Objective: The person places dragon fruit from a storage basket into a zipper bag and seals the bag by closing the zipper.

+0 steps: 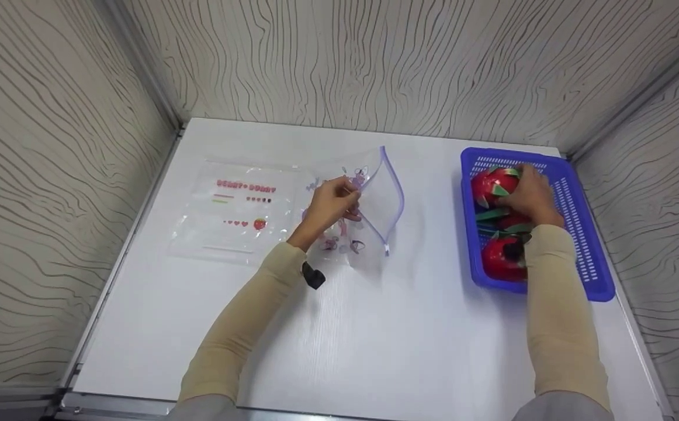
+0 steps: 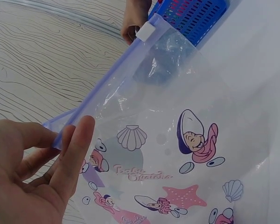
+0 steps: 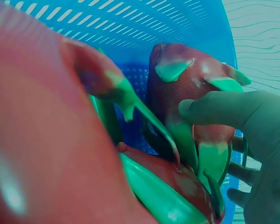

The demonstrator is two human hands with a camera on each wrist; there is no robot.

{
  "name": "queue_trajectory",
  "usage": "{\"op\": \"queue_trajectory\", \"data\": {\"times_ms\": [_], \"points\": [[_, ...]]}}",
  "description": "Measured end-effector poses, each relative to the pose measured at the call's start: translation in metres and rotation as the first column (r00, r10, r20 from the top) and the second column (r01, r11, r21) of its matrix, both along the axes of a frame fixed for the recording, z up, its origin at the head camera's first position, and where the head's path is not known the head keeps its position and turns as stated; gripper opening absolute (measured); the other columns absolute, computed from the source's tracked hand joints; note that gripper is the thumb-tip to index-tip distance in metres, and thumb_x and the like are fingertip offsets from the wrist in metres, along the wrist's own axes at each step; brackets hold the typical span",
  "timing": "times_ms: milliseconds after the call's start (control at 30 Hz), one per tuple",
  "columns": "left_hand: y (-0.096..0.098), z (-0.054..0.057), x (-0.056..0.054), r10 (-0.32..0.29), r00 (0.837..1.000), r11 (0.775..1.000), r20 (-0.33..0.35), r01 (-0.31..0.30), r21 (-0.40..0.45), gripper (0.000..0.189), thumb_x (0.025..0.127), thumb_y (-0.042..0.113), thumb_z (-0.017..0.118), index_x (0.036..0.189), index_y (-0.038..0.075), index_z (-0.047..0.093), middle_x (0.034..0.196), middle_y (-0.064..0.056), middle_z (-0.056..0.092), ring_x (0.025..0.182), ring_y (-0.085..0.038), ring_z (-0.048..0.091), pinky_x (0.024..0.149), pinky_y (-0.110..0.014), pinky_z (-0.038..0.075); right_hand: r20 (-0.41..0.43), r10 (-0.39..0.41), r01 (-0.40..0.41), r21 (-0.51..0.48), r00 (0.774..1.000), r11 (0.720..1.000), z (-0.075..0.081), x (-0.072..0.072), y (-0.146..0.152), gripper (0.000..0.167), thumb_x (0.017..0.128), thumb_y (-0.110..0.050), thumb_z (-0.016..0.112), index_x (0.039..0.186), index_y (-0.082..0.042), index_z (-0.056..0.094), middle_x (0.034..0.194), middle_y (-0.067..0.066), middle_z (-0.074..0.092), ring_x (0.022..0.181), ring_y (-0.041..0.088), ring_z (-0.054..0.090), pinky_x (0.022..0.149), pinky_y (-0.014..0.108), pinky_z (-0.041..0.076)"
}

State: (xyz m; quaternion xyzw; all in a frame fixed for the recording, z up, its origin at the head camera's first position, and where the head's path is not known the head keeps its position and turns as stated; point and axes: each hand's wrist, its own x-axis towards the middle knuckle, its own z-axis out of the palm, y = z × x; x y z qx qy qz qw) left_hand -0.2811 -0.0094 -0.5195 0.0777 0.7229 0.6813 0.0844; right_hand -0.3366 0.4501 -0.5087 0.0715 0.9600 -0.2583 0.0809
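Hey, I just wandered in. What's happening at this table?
A person is working with both hands. The left hand pinches the rim of a clear cartoon-print slider bag, whose purple-edged mouth gapes open. The right hand grips the farthest dragon fruit, which is in the blue basket with two more dragon fruits. A second clear bag with red lettering lies on the white table, on the person's left.
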Motion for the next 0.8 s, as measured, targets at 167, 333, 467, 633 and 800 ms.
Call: {"op": "queue_trajectory", "data": {"times_ms": [167, 333, 467, 633, 800], "points": [[0.0001, -0.0005, 0.0002, -0.004, 1.0, 1.0, 0.007, 0.004, -0.002, 0.009, 0.103, 0.006, 0.064, 0.105, -0.002, 0.067, 0.085, -0.008, 0.067, 0.072, -0.016, 0.071, 0.07, -0.036, 0.068, -0.04, 0.011, -0.009, 0.032, 0.999, 0.999, 0.0008, -0.0017, 0.0009, 0.099, 0.088, -0.019, 0.085, 0.163, 0.002, 0.023, 0.154, 0.037, 0.037, 0.144, 0.058, 0.029, 0.118, 0.08, 0.029], [0.0003, -0.0002, 0.0012, 0.001, 1.0, 1.0, 0.016, -0.001, -0.004, 0.01, 0.103, 0.006, 0.063, 0.106, -0.003, 0.066, 0.085, -0.008, 0.067, 0.073, -0.016, 0.071, 0.071, -0.036, 0.068, -0.104, 0.057, -0.047, 0.094, 0.993, 0.994, 0.0008, -0.0043, 0.0029, 0.096, 0.086, -0.022, 0.084, 0.158, 0.006, 0.027, 0.153, 0.039, 0.035, 0.144, 0.059, 0.024, 0.123, 0.078, 0.02], [0.0015, -0.0001, 0.0015, 0.009, 1.0, 1.0, 0.028, -0.009, -0.013, 0.008, 0.103, 0.006, 0.064, 0.105, -0.001, 0.066, 0.085, -0.008, 0.067, 0.073, -0.016, 0.071, 0.071, -0.035, 0.068, -0.096, 0.069, -0.061, 0.086, 0.993, 0.994, 0.0016, -0.0037, 0.0051, 0.098, 0.087, -0.023, 0.084, 0.158, 0.007, 0.025, 0.153, 0.041, 0.032, 0.146, 0.062, 0.023, 0.127, 0.077, 0.009], [0.0029, 0.0002, 0.0011, 0.013, 0.999, 1.0, 0.04, -0.013, 0.002, 0.006, 0.103, 0.006, 0.065, 0.104, 0.0, 0.066, 0.085, -0.008, 0.066, 0.073, -0.017, 0.071, 0.07, -0.036, 0.068, -0.08, 0.055, -0.049, 0.067, 0.995, 0.997, 0.0049, -0.0013, 0.0061, 0.1, 0.088, -0.028, 0.085, 0.16, 0.004, 0.023, 0.152, 0.039, 0.032, 0.142, 0.06, 0.029, 0.12, 0.08, 0.025], [0.004, -0.0005, 0.0002, 0.012, 0.999, 1.0, 0.033, -0.012, 0.008, 0.006, 0.103, 0.005, 0.065, 0.104, -0.001, 0.066, 0.085, -0.008, 0.066, 0.072, -0.017, 0.07, 0.07, -0.036, 0.068, -0.095, 0.049, -0.041, 0.085, 0.994, 0.996, 0.0081, 0.001, 0.0056, 0.101, 0.088, -0.034, 0.086, 0.16, 0.0, 0.023, 0.153, 0.04, 0.03, 0.142, 0.06, 0.025, 0.117, 0.082, 0.026]]}}
